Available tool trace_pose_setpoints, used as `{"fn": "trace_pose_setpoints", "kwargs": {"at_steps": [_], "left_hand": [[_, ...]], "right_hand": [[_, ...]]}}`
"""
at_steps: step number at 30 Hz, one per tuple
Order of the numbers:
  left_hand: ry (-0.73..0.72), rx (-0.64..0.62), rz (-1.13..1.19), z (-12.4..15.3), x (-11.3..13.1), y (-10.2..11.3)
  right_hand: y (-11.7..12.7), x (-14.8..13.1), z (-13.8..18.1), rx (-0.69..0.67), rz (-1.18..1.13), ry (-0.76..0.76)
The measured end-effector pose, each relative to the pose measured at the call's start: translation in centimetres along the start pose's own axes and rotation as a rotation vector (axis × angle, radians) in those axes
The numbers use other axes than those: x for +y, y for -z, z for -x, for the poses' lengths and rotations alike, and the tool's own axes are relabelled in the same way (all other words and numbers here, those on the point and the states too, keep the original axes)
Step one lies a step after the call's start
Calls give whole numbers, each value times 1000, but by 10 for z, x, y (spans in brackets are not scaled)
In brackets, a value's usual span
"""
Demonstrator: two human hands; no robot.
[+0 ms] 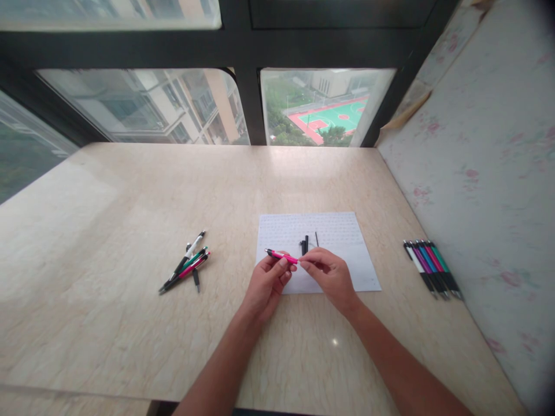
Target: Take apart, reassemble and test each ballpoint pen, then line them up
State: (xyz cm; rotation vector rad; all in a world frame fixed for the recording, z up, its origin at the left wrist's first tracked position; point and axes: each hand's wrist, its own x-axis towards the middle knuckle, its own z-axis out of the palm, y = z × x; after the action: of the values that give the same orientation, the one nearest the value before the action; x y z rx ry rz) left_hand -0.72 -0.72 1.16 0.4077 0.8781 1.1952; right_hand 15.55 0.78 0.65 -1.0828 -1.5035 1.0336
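My left hand (265, 286) is closed around a pink pen barrel (285, 257), its black clip end pointing left. The fingertips of my right hand (333, 276) are pinched at the barrel's right end. What they hold there is too small to make out. Both hands are above the near part of a sheet of paper (362, 274) with lines of writing. Short black pen parts (304, 247) lie on the sheet just beyond my fingers. To their right is a thin dark stick (316, 238).
Several pens (185, 268) lie in a loose pile on the left, with a short black pen piece (196, 281) beside them. Several coloured pens (431, 268) are lined up near the papered wall (498, 202) on the right. Windows (255, 104) border the stone-patterned counter (130, 341) at the back.
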Motion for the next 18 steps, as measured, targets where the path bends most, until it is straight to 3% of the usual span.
{"fn": "trace_pose_setpoints", "kwargs": {"at_steps": [13, 18], "left_hand": [[18, 9, -8, 1, 0, -2], [21, 49, 140, -2, 3, 2]], "right_hand": [[1, -2, 0, 44, 196, 153], [20, 9, -6, 182, 615, 108]]}}
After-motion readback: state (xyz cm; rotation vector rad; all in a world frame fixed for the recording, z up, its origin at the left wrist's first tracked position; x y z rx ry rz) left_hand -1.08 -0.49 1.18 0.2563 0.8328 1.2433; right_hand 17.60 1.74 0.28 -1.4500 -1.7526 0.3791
